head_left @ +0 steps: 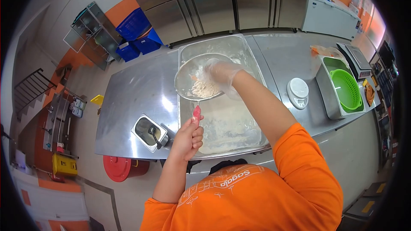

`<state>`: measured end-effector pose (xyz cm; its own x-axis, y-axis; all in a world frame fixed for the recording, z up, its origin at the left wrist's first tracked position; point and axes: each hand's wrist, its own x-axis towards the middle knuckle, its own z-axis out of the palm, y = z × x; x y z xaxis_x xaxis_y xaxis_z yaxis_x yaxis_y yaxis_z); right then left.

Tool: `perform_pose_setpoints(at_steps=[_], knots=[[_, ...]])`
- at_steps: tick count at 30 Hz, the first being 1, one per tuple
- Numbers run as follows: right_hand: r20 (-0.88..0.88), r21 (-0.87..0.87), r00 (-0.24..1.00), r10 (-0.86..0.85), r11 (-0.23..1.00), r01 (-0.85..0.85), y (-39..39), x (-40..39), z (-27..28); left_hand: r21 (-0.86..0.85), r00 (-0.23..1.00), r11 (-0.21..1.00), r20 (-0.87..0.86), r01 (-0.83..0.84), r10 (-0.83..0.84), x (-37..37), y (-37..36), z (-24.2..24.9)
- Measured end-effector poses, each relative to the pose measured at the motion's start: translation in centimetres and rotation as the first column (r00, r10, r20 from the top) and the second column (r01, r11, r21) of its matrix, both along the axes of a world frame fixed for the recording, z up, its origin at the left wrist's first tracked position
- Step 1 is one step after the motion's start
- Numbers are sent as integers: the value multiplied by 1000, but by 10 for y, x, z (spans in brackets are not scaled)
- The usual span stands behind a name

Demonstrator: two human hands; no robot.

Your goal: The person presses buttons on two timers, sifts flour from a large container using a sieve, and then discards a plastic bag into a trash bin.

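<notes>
My left hand [188,139] is closed around the red handle [196,114] of a large round sieve [182,81]. The sieve is over a wide metal tray [252,55] dusted with white flour. Pale, floury crumbs [204,89] lie in the sieve's near part. Inside the sieve, at its right side, is my right hand [220,73] in a loose clear plastic glove; its fingertips are blurred among the flour, and I cannot tell how they are bent. Flour [227,130] covers the bottom of the tray below.
Left of the tray stands a small metal container [139,139] with a dark-handled utensil. To the right are a white kitchen scale [298,92], a metal bin [327,96] holding a green basket [344,90], and another scale [357,57]. A red lidded bucket [117,169] sits on the floor.
</notes>
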<state>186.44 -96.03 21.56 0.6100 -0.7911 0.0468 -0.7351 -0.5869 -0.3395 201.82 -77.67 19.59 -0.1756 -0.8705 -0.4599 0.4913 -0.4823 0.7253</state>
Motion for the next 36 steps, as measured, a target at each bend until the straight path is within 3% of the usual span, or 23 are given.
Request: perform_pose_setpoints(at_steps=[1,3,7,9,10,12,13,16,18,23,25,26,27,28,29,31,35,36], knots=[[-3,0,1000,1,1000,-1,1,0,6,3,1000,1000,-9,28,-28,0,2,2],[-407,-151,914,3,986,-71,5,0,21,8,998,998,-17,56,-56,-2,8,7],[-415,-179,894,168,948,-262,-6,-4,-4,-30,995,996,-36,88,-89,5,9,9],[-354,126,906,232,972,-199,20,4,15,-34,996,996,-28,78,-79,7,4,2],[-353,131,906,236,971,-202,26,8,12,-22,999,999,-26,40,-41,0,3,-3],[-4,74,989,148,986,-147,29,9,11,-18,1000,1000,-19,16,-16,-6,2,-1],[-4,75,990,141,987,-140,23,5,6,-13,998,998,-12,59,-60,-8,8,3],[-138,22,982,126,992,-124,-8,2,-16,20,999,999,-13,40,-40,-1,9,-3],[-98,49,991,94,995,-89,-1,1,2,47,1000,999,-10,-1,1,3,8,-4],[-45,43,999,-6,999,8,3,-6,11,9,995,996,-33,93,-93,-1,9,1],[-77,3,984,-162,987,162,3,-6,12,-14,992,992,-7,124,-124,-2,9,6],[-80,10,983,-163,986,164,-1,-6,4,-32,988,988,21,153,-153,-2,10,7],[-314,-81,937,153,979,-187,-8,-6,-7,-22,988,988,19,155,-154,0,7,5],[-542,-84,737,404,847,-525,-14,-7,-18,-30,993,993,19,117,-117,4,-1,3],[-541,-78,736,406,848,-525,-6,-7,-15,-39,997,996,17,77,-76,5,-4,1],[-187,87,967,174,983,-160,16,-3,3,-22,998,997,1,67,-67,-5,2,3],[-353,-24,927,127,989,-145,6,-8,-1,-24,993,992,8,121,-121,-5,14,5],[-411,-30,891,190,975,-222,2,-9,-13,-24,993,993,5,116,-116,-1,11,3]])
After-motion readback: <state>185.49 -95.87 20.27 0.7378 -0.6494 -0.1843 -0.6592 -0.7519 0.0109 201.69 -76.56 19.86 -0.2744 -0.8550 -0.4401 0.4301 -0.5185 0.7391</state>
